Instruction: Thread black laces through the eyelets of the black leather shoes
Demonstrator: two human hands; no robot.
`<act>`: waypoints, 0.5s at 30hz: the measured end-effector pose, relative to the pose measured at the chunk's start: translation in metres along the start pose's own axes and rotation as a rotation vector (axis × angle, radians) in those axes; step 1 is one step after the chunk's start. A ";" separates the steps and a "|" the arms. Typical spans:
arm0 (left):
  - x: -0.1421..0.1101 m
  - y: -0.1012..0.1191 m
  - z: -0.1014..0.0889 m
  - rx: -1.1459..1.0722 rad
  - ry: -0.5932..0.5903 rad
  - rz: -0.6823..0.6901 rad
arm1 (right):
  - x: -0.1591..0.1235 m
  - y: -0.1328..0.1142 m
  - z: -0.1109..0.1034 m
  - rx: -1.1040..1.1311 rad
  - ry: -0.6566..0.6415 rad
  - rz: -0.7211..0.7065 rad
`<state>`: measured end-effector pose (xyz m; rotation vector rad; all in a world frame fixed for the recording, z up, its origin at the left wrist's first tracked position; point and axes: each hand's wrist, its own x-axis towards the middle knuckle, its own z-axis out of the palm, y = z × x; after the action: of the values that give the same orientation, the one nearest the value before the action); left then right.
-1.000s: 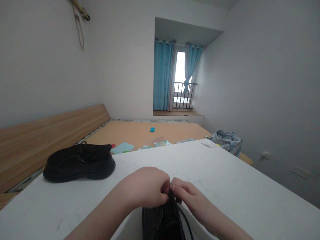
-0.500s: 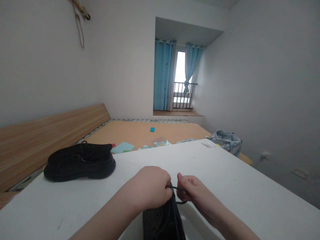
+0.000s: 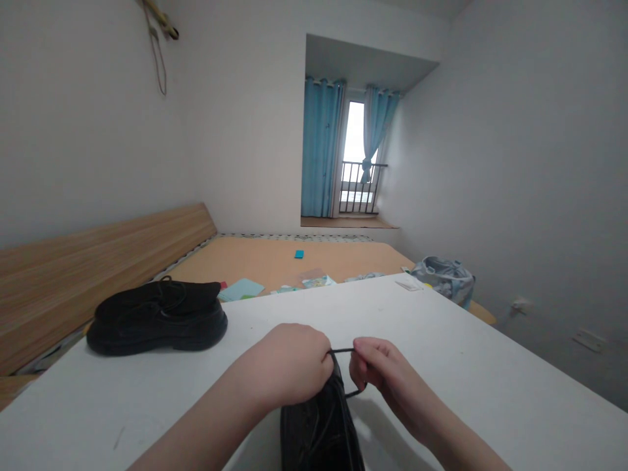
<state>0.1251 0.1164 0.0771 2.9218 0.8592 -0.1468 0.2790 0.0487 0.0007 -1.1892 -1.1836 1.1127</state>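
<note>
A black leather shoe [image 3: 314, 435] stands on the white table [image 3: 441, 347] just below my hands, its toe toward me and the heel hidden behind my hands. A black shoelace [image 3: 343, 350] runs up from its top. My left hand [image 3: 289, 366] pinches the lace near the shoe's collar. My right hand [image 3: 380, 373] holds another stretch of it, and a taut strand spans the gap between my hands. A small lace loop hangs under my right fingers. A second black suede shoe [image 3: 157, 319] lies at the left, apart from my hands.
Behind the table lies a bare wooden bed base [image 3: 289, 258] with scattered cards and papers. A long wooden headboard [image 3: 98, 268] runs along the left. A crumpled blue-grey bag [image 3: 445, 280] sits at the far right corner of the table. Blue curtains [image 3: 321, 147] frame a balcony door.
My right hand has moved up and to the right, away from my left, and the lace between them is now stretched longer and tighter. The black shoe stays in place.
</note>
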 end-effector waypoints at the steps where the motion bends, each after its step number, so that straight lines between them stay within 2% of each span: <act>1: -0.001 -0.001 -0.002 -0.009 0.009 0.006 | -0.001 -0.002 0.000 0.047 0.007 -0.015; 4: -0.002 -0.005 -0.005 -0.020 0.023 0.020 | -0.002 -0.005 0.000 0.016 0.053 -0.019; 7: -0.002 -0.007 -0.006 -0.003 0.006 0.000 | -0.002 -0.003 -0.003 -0.337 0.170 -0.139; 11: -0.002 -0.008 -0.007 0.021 0.001 -0.045 | -0.005 -0.001 -0.011 -0.838 0.407 -0.373; 15: -0.002 -0.006 -0.009 0.002 -0.017 -0.077 | -0.006 -0.004 -0.020 -1.051 0.628 -0.560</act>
<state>0.1203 0.1216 0.0855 2.8859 0.9698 -0.1773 0.2990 0.0411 0.0039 -1.6320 -1.4641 -0.3982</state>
